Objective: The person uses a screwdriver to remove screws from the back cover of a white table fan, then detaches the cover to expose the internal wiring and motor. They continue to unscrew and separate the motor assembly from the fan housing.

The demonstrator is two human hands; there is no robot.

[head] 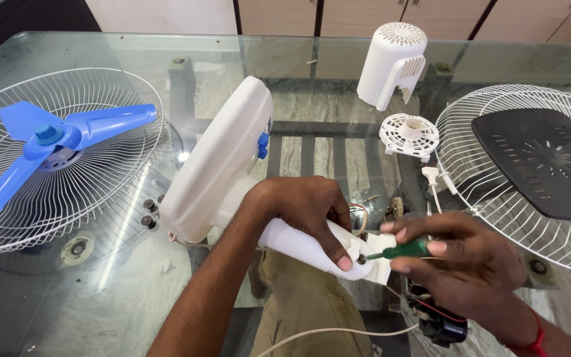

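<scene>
Head view: left hand (302,208) clamped around white fan neck (312,248) at centre, base (216,162) tilted toward 11 o'clock on glass table (133,291). Right hand (460,261) at 4 o'clock pinches green screwdriver (401,250), tip at the neck's end. Blue blade (47,142) on grille (100,198) at 9 o'clock, second grille (497,205) at 3, white motor cover (391,63) at 1.

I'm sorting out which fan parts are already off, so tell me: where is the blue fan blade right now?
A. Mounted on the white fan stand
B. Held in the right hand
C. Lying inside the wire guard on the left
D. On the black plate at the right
C: the blue fan blade lies inside the wire guard on the left of the glass table, apart from both hands.
</scene>
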